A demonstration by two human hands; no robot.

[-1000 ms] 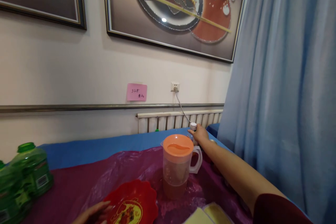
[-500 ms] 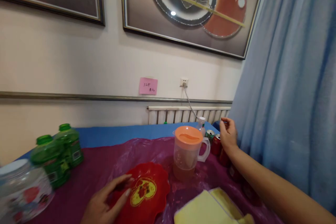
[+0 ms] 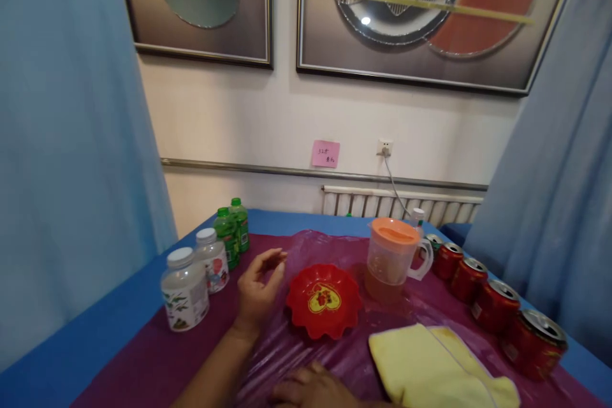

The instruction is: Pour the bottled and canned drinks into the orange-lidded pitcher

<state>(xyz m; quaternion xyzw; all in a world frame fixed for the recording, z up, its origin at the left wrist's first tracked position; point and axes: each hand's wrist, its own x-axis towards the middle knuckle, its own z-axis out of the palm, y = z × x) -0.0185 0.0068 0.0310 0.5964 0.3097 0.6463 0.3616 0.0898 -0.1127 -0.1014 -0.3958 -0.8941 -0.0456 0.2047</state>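
Observation:
My left hand [image 3: 261, 288] is raised over the purple plastic sheet, left of a red scalloped plate [image 3: 351, 312] with a yellow heart design. Its fingers are curved, the thumb stands apart from them, and nothing shows between. My right hand [image 3: 313, 389] lies low on the sheet with fingers spread, below the plate and partly cut off by the frame edge. Beyond the plate stands a clear pitcher [image 3: 386, 268] with an orange lid and some liquid in it. A folded yellow cloth [image 3: 425, 363] rests to the right of my right hand.
A row of red cans [image 3: 497, 306] lines the right side. At the left stand clear jars with white lids [image 3: 185, 293] and green bottles [image 3: 227, 236]. The purple sheet [image 3: 157, 363] covers a blue table, with blue curtains [image 3: 71, 140] on both sides.
My right hand has left the cans at the far right and come down to the sheet near me. My left hand has moved off the plate's edge. The view has swung left.

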